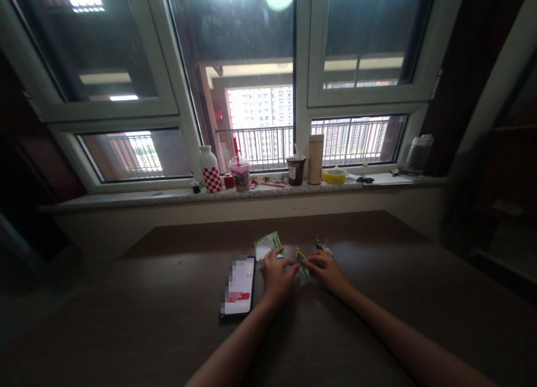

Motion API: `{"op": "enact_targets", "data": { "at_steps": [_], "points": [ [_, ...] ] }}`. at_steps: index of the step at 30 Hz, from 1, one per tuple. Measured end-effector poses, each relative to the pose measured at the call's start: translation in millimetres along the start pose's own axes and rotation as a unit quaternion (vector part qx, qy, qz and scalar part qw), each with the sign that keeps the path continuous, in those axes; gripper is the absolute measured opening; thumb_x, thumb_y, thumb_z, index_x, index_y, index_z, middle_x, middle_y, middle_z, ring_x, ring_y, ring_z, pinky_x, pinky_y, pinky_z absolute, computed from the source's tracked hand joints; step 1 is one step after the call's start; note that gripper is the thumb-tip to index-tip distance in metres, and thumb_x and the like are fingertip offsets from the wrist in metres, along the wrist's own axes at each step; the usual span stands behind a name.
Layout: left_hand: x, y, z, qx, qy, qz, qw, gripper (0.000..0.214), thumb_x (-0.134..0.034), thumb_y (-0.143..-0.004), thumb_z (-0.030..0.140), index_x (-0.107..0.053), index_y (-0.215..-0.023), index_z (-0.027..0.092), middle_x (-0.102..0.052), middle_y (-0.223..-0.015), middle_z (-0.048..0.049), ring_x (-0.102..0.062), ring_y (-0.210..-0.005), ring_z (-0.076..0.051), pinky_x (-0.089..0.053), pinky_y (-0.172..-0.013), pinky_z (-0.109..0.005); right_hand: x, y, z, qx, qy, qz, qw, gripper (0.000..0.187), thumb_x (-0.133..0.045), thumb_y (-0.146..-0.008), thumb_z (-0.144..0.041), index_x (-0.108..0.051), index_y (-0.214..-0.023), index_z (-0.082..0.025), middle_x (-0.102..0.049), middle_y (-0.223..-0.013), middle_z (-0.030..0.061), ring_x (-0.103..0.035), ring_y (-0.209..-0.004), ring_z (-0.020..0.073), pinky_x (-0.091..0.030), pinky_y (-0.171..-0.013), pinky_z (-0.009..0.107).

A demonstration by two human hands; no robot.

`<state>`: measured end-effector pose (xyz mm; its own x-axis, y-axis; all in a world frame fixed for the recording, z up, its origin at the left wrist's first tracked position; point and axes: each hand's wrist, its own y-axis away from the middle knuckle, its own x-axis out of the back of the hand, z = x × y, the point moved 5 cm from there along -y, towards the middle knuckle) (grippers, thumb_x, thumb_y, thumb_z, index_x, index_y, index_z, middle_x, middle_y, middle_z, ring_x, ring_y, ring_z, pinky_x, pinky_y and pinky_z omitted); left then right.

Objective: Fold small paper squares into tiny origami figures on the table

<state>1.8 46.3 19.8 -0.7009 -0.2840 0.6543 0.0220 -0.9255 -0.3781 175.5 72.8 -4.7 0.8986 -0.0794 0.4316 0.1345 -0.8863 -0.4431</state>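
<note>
The left hand (277,277) and right hand (329,270) are pinching a small green-and-yellow papery piece (300,256), fingertips nearly closed, toward the brown table's (369,247) far edge; it isn't being set down yet. A green-and-white printed card (267,243) is lying beyond.

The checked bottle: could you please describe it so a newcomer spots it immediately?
Below the large window runs a sill. Left of its middle, beside a small red container, stands the white bottle. Unlike its neighbours, its lower half is checked red and white.
</note>
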Motion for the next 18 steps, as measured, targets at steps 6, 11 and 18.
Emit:
{"op": "enact_targets", "data": {
  "at_steps": [6, 11, 18],
  "points": [
    [1.8, 0.8, 3.7, -0.004, 0.02, 0.01, 1.0, 0.009, -0.071, -0.079, 0.032, -0.076, -0.075, 0.025, -0.059, -0.128, -0.0056, -0.041, -0.129, -0.03, -0.017, -0.115, -0.058, 3.0, -0.3, -2.5, -0.003, -0.011, 0.005, 1.0, 0.042, -0.062, -0.079, -0.062, -0.077, -0.078, -0.023, -0.068, -0.092, 0.008, -0.061, -0.096, 0.0249, -0.042, -0.094, 0.041],
    [0.1, 1.8, 4.5, -0.01, 0.026, 0.005, 1.0, 0.007, -0.072, -0.078, 0.03, -0.075, -0.074, 0.025, -0.059, -0.128, -0.0056, -0.042, -0.128, -0.029, -0.019, -0.114, -0.057, 5.0, -0.5, -6.9, 0.015, 0.004, 0.015, 1.0, 0.038, -0.062, -0.08, -0.058, -0.074, -0.071, -0.023, -0.069, -0.091, 0.007, -0.06, -0.096, 0.0241, -0.04, -0.095, 0.04],
    [-4.2, 2.1, 3.0, -0.01, 0.028, 0.005, 1.0, 0.008, -0.073, -0.077, 0.029, -0.073, -0.071, 0.023, -0.06, -0.128, -0.0061, -0.043, -0.128, -0.03, -0.023, -0.113, -0.055, 0.2, 2.0, -5.4, 0.02, 0.036, 0.005, 0.999, 0.036, -0.059, -0.084, -0.053, -0.071, -0.07, -0.023, -0.068, -0.092, 0.0062, -0.058, -0.1, 0.0242, -0.036, -0.098, 0.042]
  ]
}}
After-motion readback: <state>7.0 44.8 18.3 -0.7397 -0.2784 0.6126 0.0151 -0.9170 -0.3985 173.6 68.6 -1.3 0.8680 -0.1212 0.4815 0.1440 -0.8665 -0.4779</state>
